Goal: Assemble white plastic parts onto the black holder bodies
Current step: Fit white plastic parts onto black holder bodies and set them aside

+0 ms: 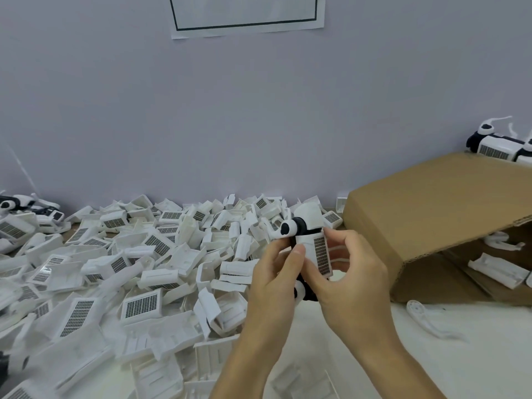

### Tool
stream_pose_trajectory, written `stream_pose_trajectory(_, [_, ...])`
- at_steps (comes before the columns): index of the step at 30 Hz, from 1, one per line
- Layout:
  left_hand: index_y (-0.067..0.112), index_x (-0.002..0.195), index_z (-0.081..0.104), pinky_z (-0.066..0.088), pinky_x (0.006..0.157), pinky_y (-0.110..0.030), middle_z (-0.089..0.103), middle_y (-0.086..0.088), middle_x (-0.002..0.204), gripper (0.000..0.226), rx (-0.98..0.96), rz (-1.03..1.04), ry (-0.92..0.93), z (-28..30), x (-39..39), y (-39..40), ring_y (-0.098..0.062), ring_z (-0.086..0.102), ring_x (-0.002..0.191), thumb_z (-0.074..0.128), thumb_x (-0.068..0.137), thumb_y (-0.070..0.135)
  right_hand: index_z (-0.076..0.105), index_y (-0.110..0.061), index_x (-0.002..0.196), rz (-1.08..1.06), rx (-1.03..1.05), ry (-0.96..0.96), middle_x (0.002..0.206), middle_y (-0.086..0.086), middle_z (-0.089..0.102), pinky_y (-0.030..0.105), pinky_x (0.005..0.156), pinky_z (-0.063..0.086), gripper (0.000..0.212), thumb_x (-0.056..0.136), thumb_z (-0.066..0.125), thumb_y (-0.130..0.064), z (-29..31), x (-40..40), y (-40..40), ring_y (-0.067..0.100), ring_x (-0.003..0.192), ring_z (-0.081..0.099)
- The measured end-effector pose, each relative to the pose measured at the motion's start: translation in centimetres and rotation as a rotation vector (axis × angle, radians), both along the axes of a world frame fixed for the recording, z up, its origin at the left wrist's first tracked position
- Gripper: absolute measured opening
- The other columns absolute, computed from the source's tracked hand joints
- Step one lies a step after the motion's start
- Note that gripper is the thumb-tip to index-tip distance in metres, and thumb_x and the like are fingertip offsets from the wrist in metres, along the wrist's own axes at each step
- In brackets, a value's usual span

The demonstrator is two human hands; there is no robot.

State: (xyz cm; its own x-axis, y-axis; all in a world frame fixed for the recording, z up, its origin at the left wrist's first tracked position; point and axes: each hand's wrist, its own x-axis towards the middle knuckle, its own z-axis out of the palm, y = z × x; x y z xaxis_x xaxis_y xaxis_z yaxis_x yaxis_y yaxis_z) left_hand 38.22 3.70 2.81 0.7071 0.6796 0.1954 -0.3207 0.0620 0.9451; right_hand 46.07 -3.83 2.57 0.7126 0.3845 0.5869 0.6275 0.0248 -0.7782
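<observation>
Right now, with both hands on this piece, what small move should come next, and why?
Probably press the white panel part home with the left thumb while the right hand steadies it. Both hands already hold the assembly, and its black holder body shows at the top; whether the panel is fully seated cannot be told.

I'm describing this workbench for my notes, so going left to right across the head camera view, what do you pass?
Pile of white plastic parts → left hand → right hand, both holding one black-and-white assembly → cardboard box.
</observation>
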Motion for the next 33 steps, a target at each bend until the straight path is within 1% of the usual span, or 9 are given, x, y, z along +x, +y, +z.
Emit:
stream_pose_trajectory(5, [0.024, 0.107, 0.075, 0.06, 0.076, -0.032, 0.077, -0.003, 0.102, 0.022, -0.031, 0.107, -0.016, 0.1, -0.2, 0.6, -0.021, 0.074, 0.097, 0.073, 0.09, 0.038, 0.07, -0.021, 0.121, 0.13, -0.03, -0.05, 0.107, -0.015, 0.067, 0.016, 0.081, 0.052, 0.032, 0.089, 0.072, -0.026, 0.0, 0.0, 0.1, 0.005, 0.101, 0.066])
stream_pose_trajectory(9, [0.019, 0.101, 0.075, 0.054, 0.052, -0.021, 0.077, -0.005, 0.09, 0.019, -0.043, 0.187, 0.0, 0.1, -0.2, 1.0, -0.018, 0.075, 0.077, 0.069, 0.092, 0.033, 0.071, -0.024, 0.095, 0.129, -0.037, 0.148, 0.083, -0.014, 0.072, 0.021, 0.072, 0.055, 0.004, 0.092, 0.069, -0.023, 0.1, -0.1, 0.2, 0.003, 0.082, 0.068])
stream_pose_trajectory(13, [0.016, 0.1, 0.075, 0.055, 0.055, -0.023, 0.076, -0.008, 0.089, 0.034, -0.01, 0.145, -0.01, 0.3, -0.1, 0.6, -0.015, 0.072, 0.074, 0.063, 0.087, 0.046, 0.077, -0.021, 0.092, 0.304, -0.17, 0.365, 0.088, -0.008, 0.077, 0.031, 0.08, 0.056, 0.036, 0.099, 0.051, -0.044, 0.1, 0.1, -0.1, 0.009, 0.087, 0.072])
stream_pose_trajectory(15, [0.016, 0.095, 0.076, 0.056, 0.06, -0.024, 0.075, -0.006, 0.086, 0.034, 0.031, 0.09, -0.016, 0.3, -0.1, 0.6, -0.016, 0.071, 0.076, 0.063, 0.085, 0.046, 0.079, -0.015, 0.095, 0.438, -0.093, 0.528, 0.091, 0.002, 0.078, 0.027, 0.071, 0.058, 0.048, 0.094, 0.047, -0.052, 0.6, -0.2, -0.2, 0.016, 0.087, 0.074])
stream_pose_trajectory(20, [0.019, 0.09, 0.076, 0.057, 0.059, -0.027, 0.072, -0.001, 0.079, 0.027, 0.116, 0.056, 0.008, 0.0, 0.2, 0.3, -0.017, 0.072, 0.073, 0.066, 0.086, 0.044, 0.08, -0.013, 0.099, 0.523, 0.122, 0.815, 0.097, 0.012, 0.078, 0.018, 0.055, 0.054, 0.042, 0.086, 0.057, -0.047, 1.3, -0.5, -0.3, 0.02, 0.085, 0.076])
stream_pose_trajectory(22, [0.018, 0.087, 0.075, 0.055, 0.054, -0.029, 0.072, -0.006, 0.077, 0.029, 0.106, 0.087, 0.016, 0.0, 0.2, 0.2, -0.023, 0.072, 0.07, 0.073, 0.085, 0.047, 0.079, -0.012, 0.1, 0.532, 0.127, 0.847, 0.099, 0.013, 0.078, 0.022, 0.057, 0.055, 0.043, 0.08, 0.062, -0.046, 1.3, -0.4, -0.3, 0.023, 0.089, 0.076])
stream_pose_trajectory(25, [0.013, 0.086, 0.076, 0.054, 0.048, -0.033, 0.07, -0.024, 0.086, 0.034, 0.066, 0.118, 0.029, 0.0, 0.2, 0.3, -0.04, 0.071, 0.072, 0.065, 0.083, 0.045, 0.08, -0.01, 0.099, 0.525, 0.129, 0.864, 0.098, 0.013, 0.077, 0.024, 0.055, 0.054, 0.045, 0.074, 0.068, -0.046, 1.4, -0.5, -0.2, 0.021, 0.084, 0.075])
stream_pose_trajectory(29, [0.013, 0.083, 0.079, 0.056, 0.047, -0.032, 0.069, -0.024, 0.091, 0.023, 0.009, 0.125, 0.041, 0.0, 0.2, 0.6, -0.02, 0.07, 0.065, 0.063, 0.095, 0.025, 0.082, -0.012, 0.087, 0.47, 0.15, 0.828, 0.084, 0.012, 0.077, 0.019, 0.049, 0.052, 0.035, 0.073, 0.069, -0.041, 1.4, -0.6, -0.1, 0.016, 0.067, 0.074])
stream_pose_trajectory(33, [0.014, 0.077, 0.079, 0.058, 0.055, -0.042, 0.069, -0.017, 0.08, 0.026, 0.001, 0.162, 0.053, 0.0, 0.3, 0.5, -0.02, 0.07, 0.064, 0.063, 0.096, 0.02, 0.082, -0.019, 0.082, 0.395, 0.101, 0.743, 0.08, 0.007, 0.078, 0.023, 0.054, 0.053, 0.033, 0.071, 0.068, -0.047, 1.2, -0.6, 0.1, 0.016, 0.069, 0.074])
